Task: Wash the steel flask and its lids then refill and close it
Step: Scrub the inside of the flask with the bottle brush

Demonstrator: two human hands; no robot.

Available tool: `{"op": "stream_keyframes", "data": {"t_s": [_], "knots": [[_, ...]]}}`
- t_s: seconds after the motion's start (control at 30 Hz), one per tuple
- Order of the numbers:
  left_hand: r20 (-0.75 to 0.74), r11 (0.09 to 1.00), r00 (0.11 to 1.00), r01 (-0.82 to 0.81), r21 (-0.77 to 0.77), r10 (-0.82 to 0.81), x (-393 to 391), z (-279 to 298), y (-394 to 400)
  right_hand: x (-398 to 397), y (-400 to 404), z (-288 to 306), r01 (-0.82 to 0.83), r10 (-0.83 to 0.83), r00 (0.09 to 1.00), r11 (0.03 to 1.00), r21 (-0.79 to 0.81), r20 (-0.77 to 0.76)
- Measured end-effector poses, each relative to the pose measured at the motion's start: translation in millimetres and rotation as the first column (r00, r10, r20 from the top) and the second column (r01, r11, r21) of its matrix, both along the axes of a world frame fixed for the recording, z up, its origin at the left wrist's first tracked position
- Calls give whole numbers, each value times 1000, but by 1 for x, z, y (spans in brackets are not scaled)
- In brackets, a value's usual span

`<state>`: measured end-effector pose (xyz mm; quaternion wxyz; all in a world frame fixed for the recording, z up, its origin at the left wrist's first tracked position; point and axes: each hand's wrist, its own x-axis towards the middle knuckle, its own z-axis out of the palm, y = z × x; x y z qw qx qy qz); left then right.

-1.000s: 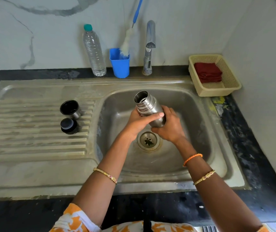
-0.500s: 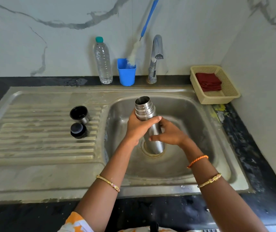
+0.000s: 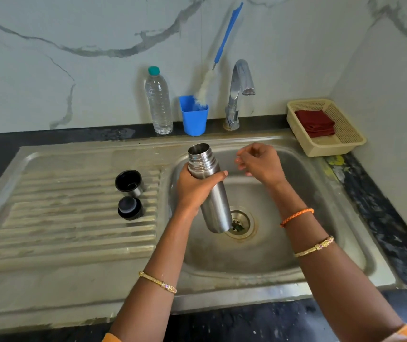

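Note:
My left hand (image 3: 196, 186) grips the open steel flask (image 3: 213, 201) just below its threaded neck and holds it nearly upright over the sink basin (image 3: 296, 218), its base above the drain (image 3: 240, 224). Apart from the flask, my right hand (image 3: 259, 162) hovers to its right with loosely curled fingers and holds nothing. On the ribbed draining board (image 3: 61, 218) stand the cup lid (image 3: 129, 182), mouth up, and the black stopper lid (image 3: 130, 208).
A tap (image 3: 239, 92) stands behind the basin. Left of it are a blue cup (image 3: 193, 118) with a long bottle brush (image 3: 222, 45) and a clear water bottle (image 3: 158, 102). A beige basket (image 3: 328, 141) with a red cloth (image 3: 315, 123) sits at the right.
The flask went from tilted to nearly upright. My right hand let go of the flask's body and rose up to the right, toward the tap side.

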<state>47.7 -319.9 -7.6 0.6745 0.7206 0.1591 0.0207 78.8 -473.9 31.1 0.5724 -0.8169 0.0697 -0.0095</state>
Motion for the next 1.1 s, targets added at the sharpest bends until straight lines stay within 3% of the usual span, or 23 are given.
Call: {"op": "stream_keyframes", "data": {"t_s": [0.1,0.23,0.4,0.6,0.93,1.1], "knots": [[4,999,1000,-29,18,29,5,1,5,20,15,5,5,-5,1000,1000,20,-18],[12,999,999,-30,29,29,17,5,7,59,25,5,88,-64,984,985,149,-164],[-13,998,998,-54,40,55,36,11,10,110,50,11,60,-29,988,977,206,-150],[-60,991,990,-123,47,125,64,9,23,183,92,27,230,-227,973,962,146,-41],[-59,997,996,-70,-19,69,92,-3,37,225,99,18,146,-148,978,989,29,150],[-64,998,997,-47,-37,45,90,-4,38,221,97,37,168,-183,937,983,74,298]]}}
